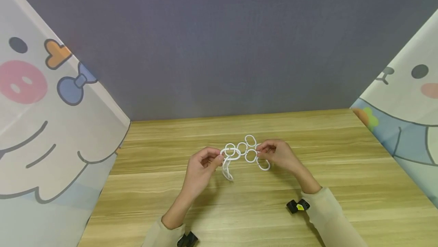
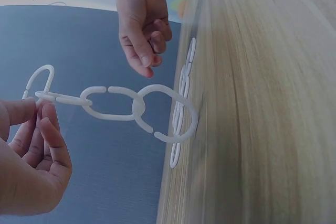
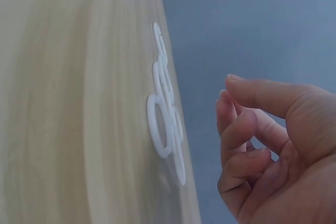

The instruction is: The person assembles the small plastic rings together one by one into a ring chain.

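Note:
My left hand [image 1: 202, 167] pinches one end of a short chain of white plastic links [image 2: 113, 117] between thumb and fingertips. In the left wrist view the chain runs sideways from those fingers, and small gaps show in some of its oval links. Several more white links [image 3: 151, 116] lie flat in a cluster on the wooden table. Above the cluster's right side is my right hand [image 1: 278, 155], its fingers loosely bent. The right wrist view shows nothing between that thumb and the fingertips [image 3: 233, 78], which stand apart from the links.
A wood-grain table [image 1: 253, 209] lies under both hands. Behind it rises a dark grey panel [image 1: 232, 49]. Cartoon-printed panels [image 1: 51, 133] flank the table left and right. Each sleeve carries a small black device [image 1: 292, 206] at the wrist.

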Tool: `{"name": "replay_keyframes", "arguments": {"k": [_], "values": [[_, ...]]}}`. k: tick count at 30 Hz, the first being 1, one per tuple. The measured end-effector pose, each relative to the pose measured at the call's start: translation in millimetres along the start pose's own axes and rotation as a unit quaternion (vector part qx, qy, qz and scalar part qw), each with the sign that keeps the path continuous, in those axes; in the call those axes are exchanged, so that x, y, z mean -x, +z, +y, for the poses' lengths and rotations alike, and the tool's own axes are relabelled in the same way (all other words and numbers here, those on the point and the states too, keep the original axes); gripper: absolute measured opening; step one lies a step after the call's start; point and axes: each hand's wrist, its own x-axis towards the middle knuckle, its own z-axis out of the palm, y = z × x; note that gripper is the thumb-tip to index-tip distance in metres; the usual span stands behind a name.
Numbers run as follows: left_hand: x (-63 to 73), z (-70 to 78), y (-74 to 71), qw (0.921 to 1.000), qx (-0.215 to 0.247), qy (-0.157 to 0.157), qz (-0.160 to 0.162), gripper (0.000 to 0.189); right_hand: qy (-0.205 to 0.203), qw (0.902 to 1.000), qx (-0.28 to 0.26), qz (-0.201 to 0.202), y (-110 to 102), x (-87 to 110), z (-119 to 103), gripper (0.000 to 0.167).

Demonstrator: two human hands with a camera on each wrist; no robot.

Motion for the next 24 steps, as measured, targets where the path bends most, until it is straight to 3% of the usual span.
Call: {"name": "replay_keyframes", "arguments": {"k": [24], "values": [[0.9,-1.8,0.9,1.0000,0.001,0.004,-0.006,0.011,-0.001,0.9973,0.073,-0.001,-4.2,-1.6,23.4,0.010]]}}
